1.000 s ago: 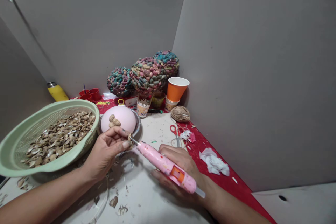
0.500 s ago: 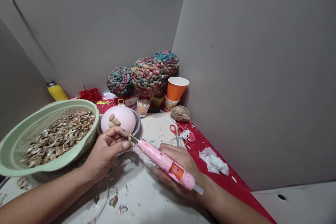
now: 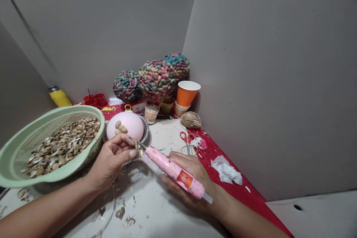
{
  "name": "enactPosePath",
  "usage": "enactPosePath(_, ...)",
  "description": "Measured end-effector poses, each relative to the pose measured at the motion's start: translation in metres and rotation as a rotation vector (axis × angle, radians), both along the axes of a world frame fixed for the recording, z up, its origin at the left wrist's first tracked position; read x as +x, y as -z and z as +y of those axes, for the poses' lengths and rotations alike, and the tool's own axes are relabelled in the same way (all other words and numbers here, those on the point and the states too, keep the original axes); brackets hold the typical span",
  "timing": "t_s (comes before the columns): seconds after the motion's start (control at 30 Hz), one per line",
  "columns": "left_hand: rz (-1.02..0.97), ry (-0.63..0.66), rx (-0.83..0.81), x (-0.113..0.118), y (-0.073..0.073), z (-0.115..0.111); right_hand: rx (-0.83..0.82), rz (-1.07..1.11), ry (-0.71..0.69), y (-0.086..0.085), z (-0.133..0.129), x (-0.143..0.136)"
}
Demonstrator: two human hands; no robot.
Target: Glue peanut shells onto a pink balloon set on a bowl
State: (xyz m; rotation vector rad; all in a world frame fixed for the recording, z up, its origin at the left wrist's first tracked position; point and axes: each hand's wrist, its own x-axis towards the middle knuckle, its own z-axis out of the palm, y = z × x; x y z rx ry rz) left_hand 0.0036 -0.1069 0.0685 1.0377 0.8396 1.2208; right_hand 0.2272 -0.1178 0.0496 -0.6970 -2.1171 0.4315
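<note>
Between thumb and fingers, my left hand (image 3: 117, 158) pinches a peanut shell (image 3: 140, 149), its hollow side facing the glue gun. My right hand (image 3: 189, 178) is wrapped round a pink glue gun (image 3: 164, 163), whose metal tip meets the shell. A clear glue stick pokes out of the gun's rear end. Just behind my left hand, a pale pink balloon (image 3: 134, 124) rests in a bowl, with a few peanut shells (image 3: 120, 128) on its surface. To the left stands a green basket (image 3: 52, 176) of loose peanut shells (image 3: 64, 145).
Three balls covered in coloured shells (image 3: 156, 78) stand at the back beside an orange cup (image 3: 187, 95). Twine (image 3: 191, 119), red scissors (image 3: 183, 136) and crumpled tissue (image 3: 227, 171) lie on the right. A yellow bottle (image 3: 60, 97) and red cups (image 3: 99, 99) are back left.
The shell in my left hand has turned so its hollow shows more. The glue gun's rear has shifted slightly left and up.
</note>
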Motion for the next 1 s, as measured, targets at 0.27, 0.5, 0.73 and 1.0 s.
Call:
enactPosePath(0.27,-0.026,0.017,0.041,-0.0018,0.0027,0.0024,-0.017,0.001,-0.007,0.0011,-0.0011,0.0009)
enactPosePath(0.5,-0.024,0.013,0.071,-0.0029,0.0018,0.0031,-0.041,-0.015,-0.022,0.0017,-0.0015,0.002)
enactPosePath(0.73,-0.021,-0.01,0.113,-0.0051,0.0046,0.0036,-0.061,-0.012,-0.037,0.003,-0.002,0.0024)
enactPosePath(1.0,-0.014,-0.025,0.141,-0.0051,0.0041,0.0042,-0.039,-0.012,-0.03,0.0001,0.0003,0.0008)
